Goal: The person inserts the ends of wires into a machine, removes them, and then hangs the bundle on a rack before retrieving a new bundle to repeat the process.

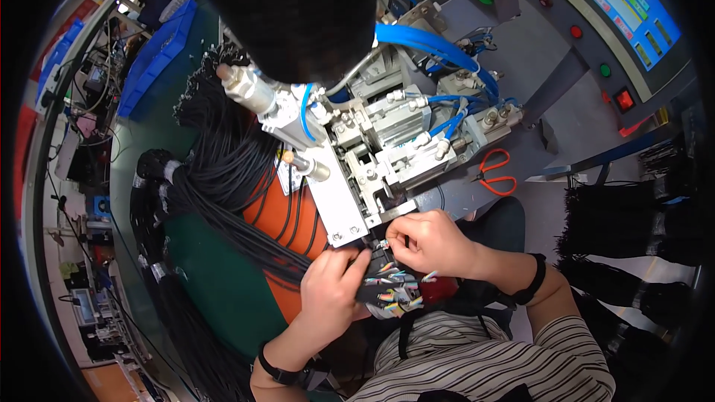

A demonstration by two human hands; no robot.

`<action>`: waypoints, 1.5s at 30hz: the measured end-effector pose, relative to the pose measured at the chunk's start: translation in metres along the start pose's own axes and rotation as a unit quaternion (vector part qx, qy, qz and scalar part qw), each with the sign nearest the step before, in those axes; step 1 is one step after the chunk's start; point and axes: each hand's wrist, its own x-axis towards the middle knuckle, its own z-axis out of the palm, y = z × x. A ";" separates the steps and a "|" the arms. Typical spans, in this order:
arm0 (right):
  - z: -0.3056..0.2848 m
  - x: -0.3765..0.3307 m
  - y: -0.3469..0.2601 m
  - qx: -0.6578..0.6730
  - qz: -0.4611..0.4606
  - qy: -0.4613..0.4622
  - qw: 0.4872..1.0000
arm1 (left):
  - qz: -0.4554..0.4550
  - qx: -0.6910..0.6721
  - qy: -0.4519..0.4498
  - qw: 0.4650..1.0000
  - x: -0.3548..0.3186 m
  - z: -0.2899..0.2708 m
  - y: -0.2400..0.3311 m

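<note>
Where the grey metal machine with blue air hoses (387,134) fills the bench, a great heap of black cables (216,179) lies draped over an orange pad to its left. The left hand (331,290) is closed round a bundle of black cables with coloured wire ends (391,286), just below the machine's front. The right hand (428,242) pinches one wire end between thumb and fingertips. Orange-handled scissors (495,173) lie apart on the right.

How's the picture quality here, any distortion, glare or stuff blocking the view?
Head view: strong fisheye bending toward a black rim; a dark blurred shape blocks the top centre; bright, even light on the machine; both hands, left hand and right hand, are sharp.
</note>
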 end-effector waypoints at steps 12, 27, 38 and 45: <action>-0.001 -0.005 -0.011 0.158 -0.069 -0.023 0.985 | -0.061 -0.052 0.070 0.994 -0.011 0.003 -0.001; -0.006 -0.007 -0.015 0.572 0.210 -0.114 0.785 | -0.012 -0.134 0.126 0.983 0.000 0.016 0.000; 0.008 -0.006 -0.014 0.332 0.035 -0.031 0.942 | 0.004 -0.157 0.095 0.983 0.008 0.010 0.003; 0.007 -0.002 -0.011 0.416 -0.015 -0.018 0.909 | 0.030 -0.257 0.041 0.965 0.008 0.001 -0.010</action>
